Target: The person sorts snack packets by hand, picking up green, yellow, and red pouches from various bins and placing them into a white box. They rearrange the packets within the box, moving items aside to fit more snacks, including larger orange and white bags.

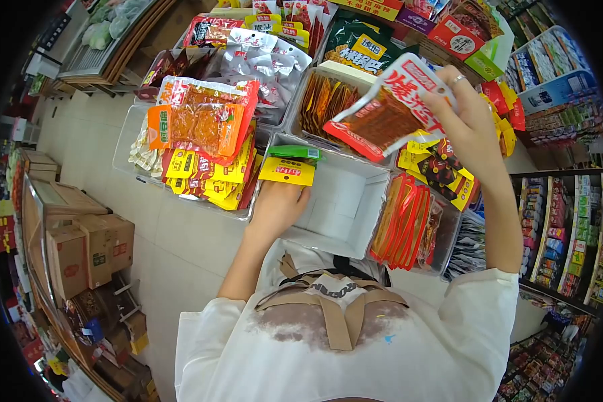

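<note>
Now right hand (467, 126), packet (390, 112); left hand (277, 206), tag (287, 171).

Left hand (278, 206): bare forearm extended, back up, set on the near left rim of the white bin (345, 197), fingertips hidden; right hand (465, 117): arm raised past the bin's right side, ringed fingers pinching a red packet (385, 120).

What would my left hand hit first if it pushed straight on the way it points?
The yellow tag at the left hand fingertips, then probably the green clip just beyond it.
</note>
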The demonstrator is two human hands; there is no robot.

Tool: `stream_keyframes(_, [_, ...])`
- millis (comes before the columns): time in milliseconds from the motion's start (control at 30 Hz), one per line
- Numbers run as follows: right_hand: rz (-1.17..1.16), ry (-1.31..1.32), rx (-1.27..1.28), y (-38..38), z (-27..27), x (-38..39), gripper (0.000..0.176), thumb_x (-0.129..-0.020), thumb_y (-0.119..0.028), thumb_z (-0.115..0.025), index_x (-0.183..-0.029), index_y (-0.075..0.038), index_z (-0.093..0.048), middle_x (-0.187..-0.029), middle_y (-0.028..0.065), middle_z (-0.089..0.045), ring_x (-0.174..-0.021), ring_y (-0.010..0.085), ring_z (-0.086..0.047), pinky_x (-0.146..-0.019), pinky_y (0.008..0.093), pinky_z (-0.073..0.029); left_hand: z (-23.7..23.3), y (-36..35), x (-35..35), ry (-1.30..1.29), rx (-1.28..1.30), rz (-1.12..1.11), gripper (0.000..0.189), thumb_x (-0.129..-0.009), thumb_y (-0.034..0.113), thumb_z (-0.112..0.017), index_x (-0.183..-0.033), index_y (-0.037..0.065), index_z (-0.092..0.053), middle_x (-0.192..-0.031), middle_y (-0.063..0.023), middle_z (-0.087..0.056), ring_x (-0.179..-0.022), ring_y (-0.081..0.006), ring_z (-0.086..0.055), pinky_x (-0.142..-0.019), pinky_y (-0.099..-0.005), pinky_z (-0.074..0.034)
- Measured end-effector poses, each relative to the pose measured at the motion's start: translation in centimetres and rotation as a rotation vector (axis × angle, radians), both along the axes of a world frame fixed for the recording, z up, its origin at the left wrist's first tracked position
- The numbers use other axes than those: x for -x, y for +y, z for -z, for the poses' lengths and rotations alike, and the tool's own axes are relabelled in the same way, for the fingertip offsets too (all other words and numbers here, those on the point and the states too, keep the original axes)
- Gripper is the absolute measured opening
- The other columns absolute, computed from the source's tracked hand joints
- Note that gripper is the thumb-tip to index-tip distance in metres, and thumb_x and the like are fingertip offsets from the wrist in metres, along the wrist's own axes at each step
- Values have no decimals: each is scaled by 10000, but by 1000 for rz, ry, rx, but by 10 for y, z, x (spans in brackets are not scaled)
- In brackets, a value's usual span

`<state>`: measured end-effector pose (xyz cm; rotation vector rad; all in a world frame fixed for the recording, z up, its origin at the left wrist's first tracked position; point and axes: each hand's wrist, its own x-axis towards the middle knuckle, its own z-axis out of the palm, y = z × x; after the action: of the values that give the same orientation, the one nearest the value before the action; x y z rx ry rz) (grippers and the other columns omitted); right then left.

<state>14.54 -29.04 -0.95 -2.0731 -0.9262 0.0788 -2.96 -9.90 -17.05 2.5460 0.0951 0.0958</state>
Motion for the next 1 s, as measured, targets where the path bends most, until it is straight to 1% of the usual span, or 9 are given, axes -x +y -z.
stream_keyframes(67, [-16,-75,9,11,1,0,205,-867,-207,-526,-977,-36,-510,-688,96,-577,-586,145,-551,-556,268,-420,2,0,0,-132,-42,-6,209,-773,160,-557,-923,15,-569,-865,-183,-592,-814,-361,-560,-730,-467,-432])
stream_keyframes(167, [-39,-54,38,29,-1,5,226,-864,-223,-529,-1000,-43,-510,-666,121,-571,-552,188,-556,-544,302,-430,2,0,-1,-141,-21,-9,193,-767,154,-558,-901,15,-570,-842,-180,-593,-794,-357,-565,-724,-467,-435])
stream_keyframes(333, [-128,-30,155,58,-8,17,187,-876,-205,-502,-965,-41,-506,-643,136,-595,-582,214,-606,-540,328,-443,4,2,-1,38,17,11,244,-811,195,-524,-988,30,-561,-918,-185,-594,-873,-364,-551,-778,-465,-417])
stream_keyframes(533, [-238,-57,274,79,25,15,192,-877,-175,-516,-992,-25,-485,-791,200,-598,-682,304,-592,-592,348,-441,11,1,0,-94,24,-30,181,-771,172,-541,-878,31,-579,-822,-171,-602,-783,-351,-571,-717,-467,-438])
stream_keyframes(600, [-257,-103,192,80,44,12,177,-884,-207,-476,-947,-41,-482,-714,226,-593,-691,394,-581,-620,460,-438,8,2,0,-45,0,-9,240,-810,199,-532,-983,36,-568,-895,-178,-600,-849,-350,-562,-758,-457,-428])
stream_keyframes(667, [-212,-82,195,77,44,14,192,-864,-211,-502,-953,-42,-483,-739,231,-598,-705,397,-584,-630,462,-444,4,1,1,-48,-2,-8,232,-809,199,-533,-973,38,-571,-887,-176,-600,-844,-349,-563,-754,-457,-429])
stream_keyframes(733, [-280,-38,289,71,42,11,291,-809,-217,-598,-1017,-31,-512,-863,201,-601,-748,351,-587,-664,382,-464,5,1,0,-55,-8,-4,223,-809,198,-535,-962,40,-574,-878,-175,-600,-838,-348,-563,-750,-457,-429])
stream_keyframes(867, [-311,-107,434,65,40,23,360,-767,-230,-625,-1060,-43,-531,-838,188,-611,-728,346,-585,-668,390,-474,7,1,0,-75,0,-8,199,-805,193,-541,-927,42,-582,-861,-170,-600,-822,-349,-564,-740,-459,-430])
stream_keyframes(1000, [-258,-248,517,66,57,23,274,-735,-213,-592,-960,-58,-563,-717,188,-610,-700,336,-616,-641,427,-500,5,1,1,-74,17,4,192,-801,192,-547,-918,44,-585,-856,-165,-601,-815,-352,-563,-733,-461,-431])
